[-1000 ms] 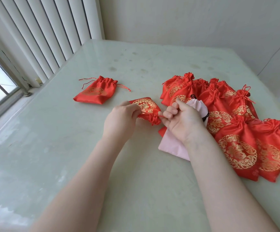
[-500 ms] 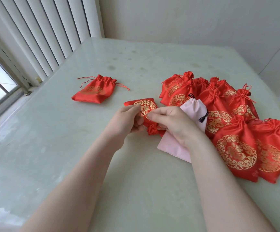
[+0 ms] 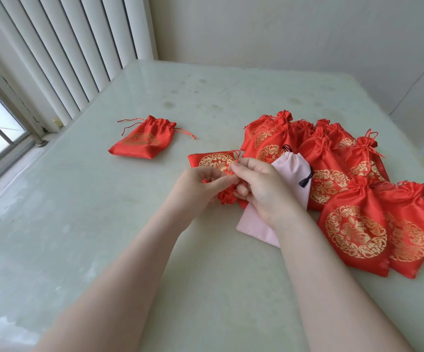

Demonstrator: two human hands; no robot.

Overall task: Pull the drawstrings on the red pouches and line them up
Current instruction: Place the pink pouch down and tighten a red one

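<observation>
Pale green table [image 3: 104, 250] by window blinds [image 3: 61, 47]; both hands' grip, left [image 3: 193, 186] & right [image 3: 264, 189], pinching red pouch [image 3: 214, 161].

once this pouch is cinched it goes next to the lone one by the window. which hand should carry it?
Left, probably. The lone pouch lies on the left hand's side, a clear path across bare table. The right hand would cross over the left, and it sits nearer the pile for the next pouch.

Lone pouch [image 3: 142, 142] lies left of the pile [image 3: 332, 179] (well apart).
</observation>
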